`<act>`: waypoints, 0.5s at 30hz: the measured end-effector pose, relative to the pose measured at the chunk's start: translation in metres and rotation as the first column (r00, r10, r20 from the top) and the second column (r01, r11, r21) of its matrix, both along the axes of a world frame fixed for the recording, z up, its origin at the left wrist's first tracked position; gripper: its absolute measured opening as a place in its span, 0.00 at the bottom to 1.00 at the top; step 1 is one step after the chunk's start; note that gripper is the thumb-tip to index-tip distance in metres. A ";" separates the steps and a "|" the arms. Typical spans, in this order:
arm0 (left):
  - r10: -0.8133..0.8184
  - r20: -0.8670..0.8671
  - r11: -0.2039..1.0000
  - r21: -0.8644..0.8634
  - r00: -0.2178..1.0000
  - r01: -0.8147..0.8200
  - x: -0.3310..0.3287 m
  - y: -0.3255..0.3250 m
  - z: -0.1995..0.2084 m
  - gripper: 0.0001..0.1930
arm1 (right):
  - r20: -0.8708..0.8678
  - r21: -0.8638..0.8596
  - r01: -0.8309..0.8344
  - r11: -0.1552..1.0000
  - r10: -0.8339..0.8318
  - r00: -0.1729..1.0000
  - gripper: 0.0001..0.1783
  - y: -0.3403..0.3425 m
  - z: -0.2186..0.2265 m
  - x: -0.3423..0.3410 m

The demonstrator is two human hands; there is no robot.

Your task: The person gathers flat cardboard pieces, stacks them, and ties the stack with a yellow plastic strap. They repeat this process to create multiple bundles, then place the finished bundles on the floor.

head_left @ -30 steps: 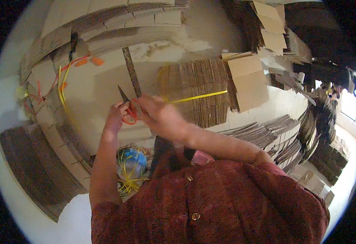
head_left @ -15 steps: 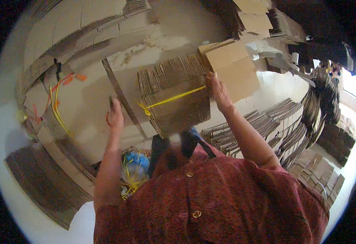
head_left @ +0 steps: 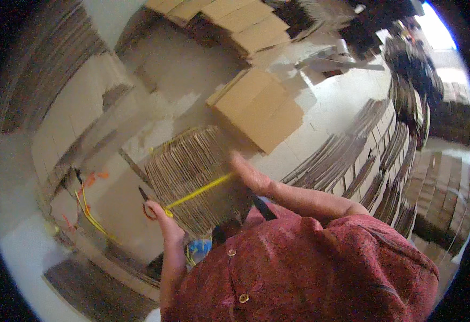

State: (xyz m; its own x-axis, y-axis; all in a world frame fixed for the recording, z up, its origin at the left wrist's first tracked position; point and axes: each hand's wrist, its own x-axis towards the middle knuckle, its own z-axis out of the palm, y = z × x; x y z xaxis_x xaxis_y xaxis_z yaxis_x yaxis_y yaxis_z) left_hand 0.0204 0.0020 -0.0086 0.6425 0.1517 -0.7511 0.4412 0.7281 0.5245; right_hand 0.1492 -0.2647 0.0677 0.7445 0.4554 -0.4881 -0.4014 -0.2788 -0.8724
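Observation:
A bundle of flattened cardboard [head_left: 184,163], its sheets on edge, stands in front of me. A yellow strap [head_left: 200,190] runs across it and is knotted at its left end. My left hand [head_left: 167,219] is closed on a pair of scissors [head_left: 148,206] with a reddish handle loop and a dark blade pointing away. This hand is close beside the knot at the bundle's left side. My right hand [head_left: 250,174] lies with stretched fingers along the bundle's right side. Its fingertips are a little blurred.
A low stack of flat cardboard [head_left: 267,104] lies beyond the bundle. Rows of cardboard sheets [head_left: 326,161] stand at the right. Yellow straps [head_left: 93,220] and orange pieces [head_left: 102,175] lie at the left. A blue plastic bag [head_left: 200,247] shows by my body.
The view has turned and shifted, so the bundle now appears lower and further left. My left hand, with the scissors, has come in against the bundle's left side. My right hand stays at its right side.

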 end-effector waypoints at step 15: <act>-0.642 0.110 0.764 0.172 0.758 0.622 0.066 -0.155 0.128 0.32 | -0.181 -0.100 0.748 0.656 -0.752 0.634 0.30 -0.130 0.054 -0.135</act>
State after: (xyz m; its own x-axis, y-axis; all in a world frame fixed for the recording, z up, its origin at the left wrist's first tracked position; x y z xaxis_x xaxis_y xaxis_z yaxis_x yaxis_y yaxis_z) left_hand 0.0866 -0.1533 0.1196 0.7274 -0.2505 -0.6388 0.6859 0.2403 0.6869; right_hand 0.0146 -0.3946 0.1212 0.7187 -0.2259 -0.6576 -0.6321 0.1817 -0.7533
